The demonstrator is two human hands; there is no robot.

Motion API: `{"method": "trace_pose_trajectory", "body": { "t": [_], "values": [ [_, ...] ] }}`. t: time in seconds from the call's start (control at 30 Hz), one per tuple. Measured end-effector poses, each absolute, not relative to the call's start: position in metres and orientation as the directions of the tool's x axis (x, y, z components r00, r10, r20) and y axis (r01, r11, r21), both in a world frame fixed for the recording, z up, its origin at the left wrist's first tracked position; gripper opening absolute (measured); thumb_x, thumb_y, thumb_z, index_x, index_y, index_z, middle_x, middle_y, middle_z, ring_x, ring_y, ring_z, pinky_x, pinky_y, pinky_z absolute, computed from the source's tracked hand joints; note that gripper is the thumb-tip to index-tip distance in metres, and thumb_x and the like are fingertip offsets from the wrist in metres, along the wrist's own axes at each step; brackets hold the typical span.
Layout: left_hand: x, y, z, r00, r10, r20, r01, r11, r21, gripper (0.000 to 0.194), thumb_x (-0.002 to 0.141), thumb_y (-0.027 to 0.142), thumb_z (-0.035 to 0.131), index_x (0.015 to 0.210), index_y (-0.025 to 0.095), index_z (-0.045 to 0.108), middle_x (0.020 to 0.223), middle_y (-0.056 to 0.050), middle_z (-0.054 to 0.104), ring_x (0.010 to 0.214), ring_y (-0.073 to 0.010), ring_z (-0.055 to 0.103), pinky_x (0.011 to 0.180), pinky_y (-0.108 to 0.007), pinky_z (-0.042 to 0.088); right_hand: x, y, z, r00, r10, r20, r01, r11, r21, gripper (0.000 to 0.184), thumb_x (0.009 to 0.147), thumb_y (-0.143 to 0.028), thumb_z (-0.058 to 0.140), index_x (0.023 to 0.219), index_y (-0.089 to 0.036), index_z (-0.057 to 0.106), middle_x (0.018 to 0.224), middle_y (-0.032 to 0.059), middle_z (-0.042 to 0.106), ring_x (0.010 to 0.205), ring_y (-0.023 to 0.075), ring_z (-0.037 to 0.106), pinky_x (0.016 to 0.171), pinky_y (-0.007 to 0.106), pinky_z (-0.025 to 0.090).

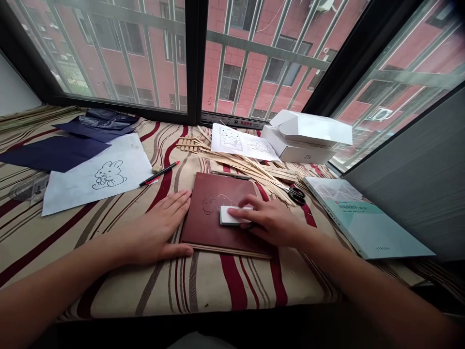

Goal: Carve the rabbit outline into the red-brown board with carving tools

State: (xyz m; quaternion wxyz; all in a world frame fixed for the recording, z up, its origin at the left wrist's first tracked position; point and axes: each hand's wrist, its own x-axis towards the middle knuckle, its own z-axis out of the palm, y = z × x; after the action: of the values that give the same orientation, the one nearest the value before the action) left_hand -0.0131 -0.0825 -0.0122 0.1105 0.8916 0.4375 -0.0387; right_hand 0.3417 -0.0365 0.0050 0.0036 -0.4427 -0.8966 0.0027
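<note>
The person's left hand (160,230) lies flat and holds nothing, its fingers together and its thumb spread, with the fingertips and thumb against the left edge of a reddish-brown board (225,242). The right hand (274,218) grips a white block (227,216) with a green lower edge, thumb and fingers closed about its right part. The block sits on the middle of the board, just beside a faint line drawing (207,203), part of which the right hand may hide.

A slim dark tool (236,176) lies along the board's far edge. Beyond it, thin wooden strips (247,167) are heaped loosely, with black-handled scissors (297,196) at their right end and a sheet of drawings (234,140) on top. Behind these stands a white box (305,148).

To the left, a black pen (160,173) with a red tip lies by a paper with a rabbit drawing (76,191), which dark blue sheets (54,150) partly overlap. A pale green book (374,228) lies to the right, on the same striped cloth (207,283).
</note>
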Motion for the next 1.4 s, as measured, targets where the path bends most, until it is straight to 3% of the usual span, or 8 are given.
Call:
{"method": "trace_pose_trajectory", "body": {
  "t": [0.13, 0.2, 0.4, 0.63, 0.93, 1.1, 1.2, 1.4],
  "values": [
    [-0.013, -0.081, -0.014, 0.615, 0.772, -0.161, 0.788, -0.596, 0.153, 0.123, 0.091, 0.095, 0.035, 0.169, 0.001, 0.026, 0.179, -0.024, 0.007, 0.168, -0.0441, 0.012, 0.136, -0.057, 0.025, 0.350, -0.013, 0.016, -0.295, 0.944, 0.148, 0.952, 0.277, 0.131, 0.049, 0.106, -0.037, 0.048, 0.147, -0.020, 0.069, 0.135, 0.0195, 0.068, 0.087, 0.0276, 0.070, 0.065, 0.035, 0.043],
    [-0.015, -0.080, -0.016, 0.614, 0.777, -0.139, 0.789, -0.596, 0.150, 0.123, 0.090, 0.095, 0.036, 0.168, 0.001, 0.029, 0.179, -0.024, 0.011, 0.167, -0.0439, 0.015, 0.135, -0.055, 0.027, 0.350, 0.000, 0.021, -0.256, 0.943, 0.213, 0.964, 0.233, 0.129, 0.051, 0.110, -0.041, 0.041, 0.151, -0.025, 0.065, 0.138, 0.0166, 0.068, 0.098, 0.0305, 0.071, 0.069, 0.036, 0.044],
    [-0.023, -0.078, -0.023, 0.652, 0.758, -0.021, 0.753, -0.645, 0.127, 0.117, 0.089, 0.093, 0.044, 0.167, 0.006, 0.037, 0.178, -0.023, 0.023, 0.165, -0.0448, 0.027, 0.132, -0.056, 0.035, 0.323, 0.013, 0.016, -0.368, 0.898, 0.240, 0.930, 0.359, 0.083, 0.052, 0.109, -0.037, 0.043, 0.156, -0.024, 0.059, 0.158, 0.0124, 0.057, 0.109, 0.0292, 0.070, 0.076, 0.036, 0.046],
    [-0.027, -0.075, -0.023, 0.678, 0.734, 0.036, 0.730, -0.678, 0.092, 0.112, 0.089, 0.091, 0.049, 0.165, 0.009, 0.043, 0.176, -0.021, 0.032, 0.162, -0.0437, 0.034, 0.130, -0.053, 0.039, 0.310, 0.018, 0.010, -0.566, 0.817, 0.109, 0.821, 0.571, -0.017, 0.040, 0.107, -0.029, 0.048, 0.140, -0.024, 0.071, 0.141, 0.0068, 0.072, 0.124, 0.0244, 0.067, 0.092, 0.032, 0.048],
    [-0.004, -0.085, -0.004, 0.680, 0.729, 0.075, 0.733, -0.674, -0.095, 0.104, 0.096, 0.086, 0.038, 0.142, -0.002, 0.066, 0.163, -0.033, 0.049, 0.153, -0.0486, 0.048, 0.127, -0.061, 0.041, 0.321, 0.014, 0.010, -0.407, 0.907, 0.109, 0.913, 0.408, 0.014, 0.040, 0.107, -0.030, 0.045, 0.134, -0.018, 0.072, 0.137, 0.0149, 0.072, 0.109, 0.0309, 0.072, 0.082, 0.038, 0.049],
    [-0.021, -0.056, 0.025, 0.812, 0.563, -0.155, 0.577, -0.815, 0.060, 0.060, 0.097, 0.066, 0.064, 0.139, 0.023, 0.070, 0.172, -0.015, 0.045, 0.150, -0.0373, 0.054, 0.120, -0.048, 0.049, 0.319, 0.013, 0.009, -0.349, 0.931, 0.106, 0.937, 0.350, 0.012, 0.033, 0.111, -0.033, 0.047, 0.126, -0.015, 0.071, 0.126, 0.0146, 0.072, 0.104, 0.0259, 0.072, 0.090, 0.041, 0.057],
    [-0.028, -0.033, 0.025, 0.826, 0.563, -0.034, 0.564, -0.823, 0.072, 0.040, 0.100, 0.059, 0.063, 0.116, 0.023, 0.073, 0.158, -0.016, 0.060, 0.139, -0.0348, 0.061, 0.115, -0.049, 0.051, 0.316, 0.011, 0.011, -0.320, 0.942, 0.104, 0.946, 0.323, -0.013, 0.033, 0.106, -0.041, 0.063, 0.126, -0.016, 0.069, 0.124, 0.0106, 0.071, 0.108, 0.0216, 0.070, 0.097, 0.044, 0.060],
    [-0.014, -0.026, 0.010, 0.813, 0.571, 0.116, 0.570, -0.821, 0.040, 0.067, 0.080, 0.087, 0.069, 0.093, 0.021, 0.066, 0.123, -0.017, 0.066, 0.109, -0.0338, 0.061, 0.097, -0.050, 0.055, 0.302, 0.015, 0.014, -0.339, 0.932, 0.128, 0.934, 0.350, -0.077, 0.033, 0.113, -0.032, 0.043, 0.127, -0.014, 0.068, 0.130, 0.0147, 0.069, 0.114, 0.0250, 0.068, 0.096, 0.039, 0.054]
  ]
}}
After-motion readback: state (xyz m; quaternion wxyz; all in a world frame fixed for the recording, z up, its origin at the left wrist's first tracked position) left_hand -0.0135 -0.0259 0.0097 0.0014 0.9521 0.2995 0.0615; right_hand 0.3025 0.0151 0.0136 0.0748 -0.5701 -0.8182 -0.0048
